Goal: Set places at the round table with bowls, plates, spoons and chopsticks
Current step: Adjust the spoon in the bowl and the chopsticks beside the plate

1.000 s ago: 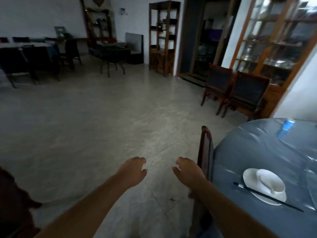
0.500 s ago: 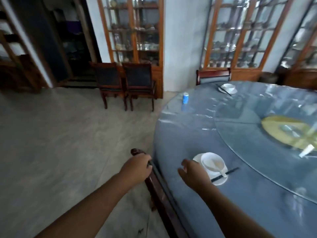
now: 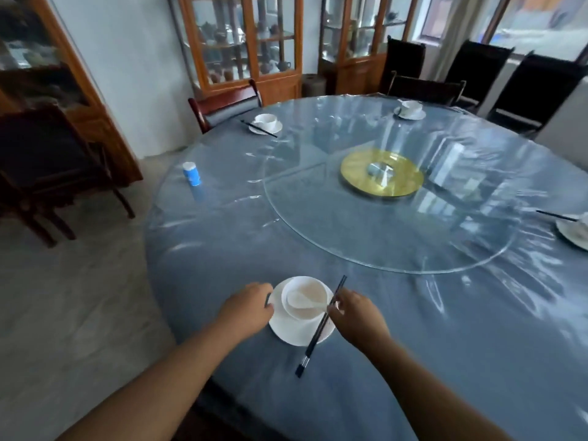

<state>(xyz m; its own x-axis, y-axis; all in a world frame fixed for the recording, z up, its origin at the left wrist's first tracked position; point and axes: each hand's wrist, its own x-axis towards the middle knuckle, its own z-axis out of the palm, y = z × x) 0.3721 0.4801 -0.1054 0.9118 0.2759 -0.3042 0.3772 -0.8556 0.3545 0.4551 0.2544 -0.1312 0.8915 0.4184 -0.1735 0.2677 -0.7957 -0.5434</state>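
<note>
Right hand (image 3: 356, 316): fingers curled together at the chopsticks (image 3: 321, 326), about mid-length, at the bowl's 3 o'clock rim. Contact looks like a pinch, but blur at the fingertips leaves it uncertain whether they are clamped or only touching.

Left hand (image 3: 246, 308): fingers bent, tips against the plate (image 3: 297, 332) rim at its 9 o'clock. Resting or steadying; not closed round it.

Change: half a second ago the left hand was on a chair back off the desk edge and the right was short of the plate. A second ago both hung over bare floor. Both hands are now at the setting. Judgement: walking is over, fine adjustment of this place has begun.

Bowl (image 3: 305, 297) sits on the plate, toward its 12 o'clock, between the two hands. Spoon (image 3: 302, 300) lies inside the bowl, handle pointing to 3 o'clock, toward the right hand. Chopsticks cross the plate's right edge, tips at 1 o'clock, butts at 6 o'clock on the desk (image 3: 222, 224).

Outward: further settings at the desk's 11 (image 3: 265, 124), 1 (image 3: 409, 110) and 3 o'clock (image 3: 574, 232). Small blue canister (image 3: 192, 174) at 10 o'clock. Glass turntable (image 3: 391, 224) in the centre.
</note>
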